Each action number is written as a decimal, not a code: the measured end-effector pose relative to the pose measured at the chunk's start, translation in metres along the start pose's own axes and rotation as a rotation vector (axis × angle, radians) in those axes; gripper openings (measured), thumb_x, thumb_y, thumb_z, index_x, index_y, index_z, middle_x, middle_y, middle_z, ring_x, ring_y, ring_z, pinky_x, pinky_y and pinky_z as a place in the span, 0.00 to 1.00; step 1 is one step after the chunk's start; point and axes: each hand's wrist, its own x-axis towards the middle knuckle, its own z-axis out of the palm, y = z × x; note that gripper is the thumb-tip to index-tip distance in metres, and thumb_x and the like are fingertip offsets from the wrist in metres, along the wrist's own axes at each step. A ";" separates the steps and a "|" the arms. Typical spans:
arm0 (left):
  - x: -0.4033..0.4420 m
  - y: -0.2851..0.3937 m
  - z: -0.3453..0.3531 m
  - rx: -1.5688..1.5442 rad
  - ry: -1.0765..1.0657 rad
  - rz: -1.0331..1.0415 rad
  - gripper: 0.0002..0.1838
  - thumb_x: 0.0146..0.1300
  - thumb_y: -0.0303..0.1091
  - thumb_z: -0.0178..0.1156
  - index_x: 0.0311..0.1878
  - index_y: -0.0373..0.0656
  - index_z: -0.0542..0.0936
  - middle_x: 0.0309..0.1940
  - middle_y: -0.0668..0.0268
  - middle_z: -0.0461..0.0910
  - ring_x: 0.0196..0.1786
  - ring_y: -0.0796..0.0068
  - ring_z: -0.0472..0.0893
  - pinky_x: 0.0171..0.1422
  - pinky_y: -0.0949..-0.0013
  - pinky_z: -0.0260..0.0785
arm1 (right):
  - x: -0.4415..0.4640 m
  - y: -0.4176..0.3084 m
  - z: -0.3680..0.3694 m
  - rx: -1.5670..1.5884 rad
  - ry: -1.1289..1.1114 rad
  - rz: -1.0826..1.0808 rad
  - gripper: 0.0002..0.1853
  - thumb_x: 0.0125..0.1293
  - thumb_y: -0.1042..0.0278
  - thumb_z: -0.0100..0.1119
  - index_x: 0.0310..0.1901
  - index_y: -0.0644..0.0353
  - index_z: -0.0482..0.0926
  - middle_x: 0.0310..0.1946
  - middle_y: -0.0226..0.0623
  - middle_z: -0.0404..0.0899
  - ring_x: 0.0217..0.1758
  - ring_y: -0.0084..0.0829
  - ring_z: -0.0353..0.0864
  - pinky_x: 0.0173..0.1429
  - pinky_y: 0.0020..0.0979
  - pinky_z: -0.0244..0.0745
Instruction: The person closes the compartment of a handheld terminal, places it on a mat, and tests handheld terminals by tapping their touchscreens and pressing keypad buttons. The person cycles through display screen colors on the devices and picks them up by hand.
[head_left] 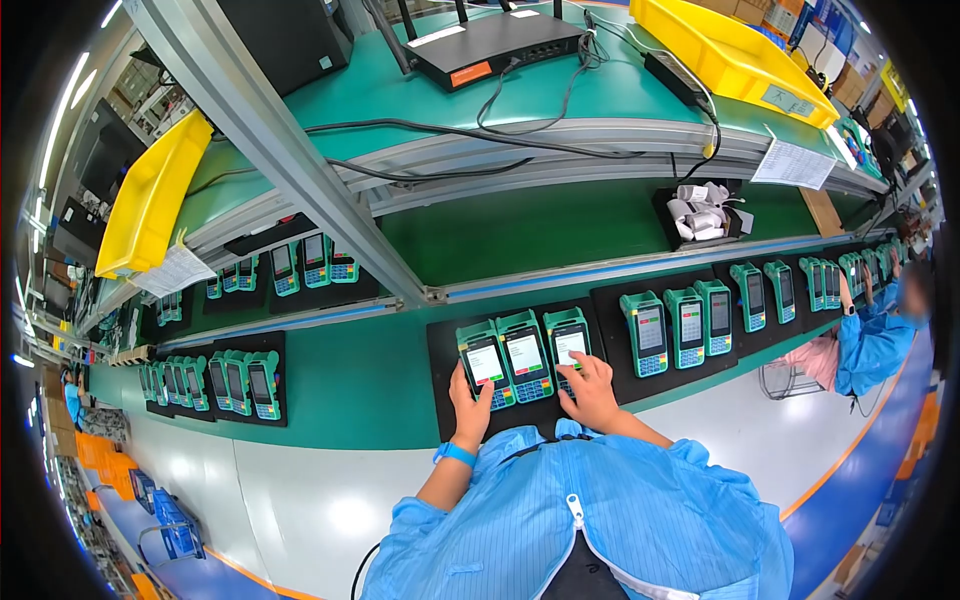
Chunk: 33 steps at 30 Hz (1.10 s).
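Three green-cased payment terminals lie side by side on a black mat (440, 372) before me, with lit, mostly white screens. My left hand (468, 408) is at the lower left of the left payment terminal (482, 352); its fingers lie along the side and the thumb rests near the bottom of the screen. Between my hands is the middle payment terminal (523, 350), touched by neither. Over the right payment terminal (567, 338) is my right hand (594, 396), fingers apart, one fingertip at the screen and the thumb by the keypad, which it partly hides.
More terminals (690, 325) lie on mats to the right, and others (232, 385) to the left. A metal post (270, 130) rises at left. Above are a shelf with a router (495, 48) and yellow bins (730, 60). A co-worker (870, 345) sits far right.
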 end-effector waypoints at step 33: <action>0.016 0.026 -0.010 -0.490 -0.051 -0.172 0.29 0.79 0.39 0.51 0.75 0.31 0.65 0.70 0.51 0.72 0.73 0.61 0.69 0.78 0.60 0.59 | -0.035 0.072 0.037 0.333 0.382 0.702 0.16 0.69 0.75 0.57 0.58 0.63 0.76 0.47 0.46 0.75 0.46 0.40 0.78 0.53 0.38 0.75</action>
